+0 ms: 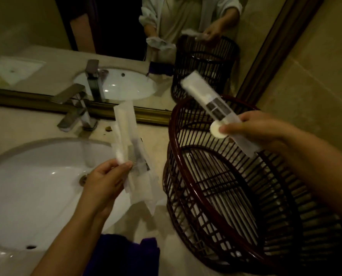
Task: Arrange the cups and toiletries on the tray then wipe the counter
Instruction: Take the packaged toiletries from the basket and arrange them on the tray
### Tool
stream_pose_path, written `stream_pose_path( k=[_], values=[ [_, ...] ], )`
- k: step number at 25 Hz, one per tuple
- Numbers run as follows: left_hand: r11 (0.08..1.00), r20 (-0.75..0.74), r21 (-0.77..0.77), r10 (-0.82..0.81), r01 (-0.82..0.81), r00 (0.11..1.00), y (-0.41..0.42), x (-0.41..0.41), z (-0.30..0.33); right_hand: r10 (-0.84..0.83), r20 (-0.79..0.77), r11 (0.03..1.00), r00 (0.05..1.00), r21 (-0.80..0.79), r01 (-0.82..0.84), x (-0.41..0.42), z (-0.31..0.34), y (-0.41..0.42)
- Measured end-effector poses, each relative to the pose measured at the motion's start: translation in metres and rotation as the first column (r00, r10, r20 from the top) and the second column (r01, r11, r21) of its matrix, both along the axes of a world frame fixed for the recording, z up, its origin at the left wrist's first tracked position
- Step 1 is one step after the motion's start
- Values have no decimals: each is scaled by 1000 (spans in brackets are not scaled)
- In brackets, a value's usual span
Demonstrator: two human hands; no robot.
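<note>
Because the dark slatted basket (216, 196) that seems to serve as the tray sits tilted at the counter's right end, its near side overhanging toward the person, the biggest risk is that it tips or slides off if anything is dropped in heavily or an arm knocks its rim. Next in size is the sink basin (36, 186), open directly under the left hand (104, 180); anything slipping from that hand would likely land in the bowl and perhaps get wet. The purple cloth (126, 253) lies at the counter's near edge, unused, so wiping is not yet begun. The left hand's fingers and thumb pinch a sheaf of thin white sachets, a wrapped comb (134, 156) among them, held only at the lower end, so the loose stack could fan out and shed one. The right hand (252, 130) hovers over the basket, thumb and fingers clamped on a long toiletry packet (212, 104) and a small white round disc (217, 130); the disc, held just at its edge, looks likeliest to slip and fall through the slats.
</note>
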State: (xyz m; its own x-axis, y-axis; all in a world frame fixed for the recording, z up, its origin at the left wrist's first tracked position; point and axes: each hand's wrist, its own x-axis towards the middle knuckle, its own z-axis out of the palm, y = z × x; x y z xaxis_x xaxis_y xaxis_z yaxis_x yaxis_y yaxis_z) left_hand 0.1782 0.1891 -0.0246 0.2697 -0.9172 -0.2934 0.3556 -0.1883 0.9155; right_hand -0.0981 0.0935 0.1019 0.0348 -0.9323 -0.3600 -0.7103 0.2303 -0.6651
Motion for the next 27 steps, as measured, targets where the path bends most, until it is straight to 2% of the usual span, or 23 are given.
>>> stream_pose_path(
  k=[3,7,12,18,27],
  values=[
    [999,-41,-41,13,-14,999,13,-2,17,57,254,995,966,-98,-33,40,24,33],
    [991,-26,-131,7,-10,1000,35,-3,45,259,381,966,888,-121,-230,109,13,78],
    [981,-29,-124,144,-147,989,64,19,44,296,360,955,884,-130,-267,158,-21,97],
    [979,-30,-99,179,-181,983,97,59,22,350,354,937,868,-151,-316,213,-54,124],
    [947,68,74,307,-311,949,187,211,-23,436,358,897,826,-101,-430,356,-106,201]
  ],
)
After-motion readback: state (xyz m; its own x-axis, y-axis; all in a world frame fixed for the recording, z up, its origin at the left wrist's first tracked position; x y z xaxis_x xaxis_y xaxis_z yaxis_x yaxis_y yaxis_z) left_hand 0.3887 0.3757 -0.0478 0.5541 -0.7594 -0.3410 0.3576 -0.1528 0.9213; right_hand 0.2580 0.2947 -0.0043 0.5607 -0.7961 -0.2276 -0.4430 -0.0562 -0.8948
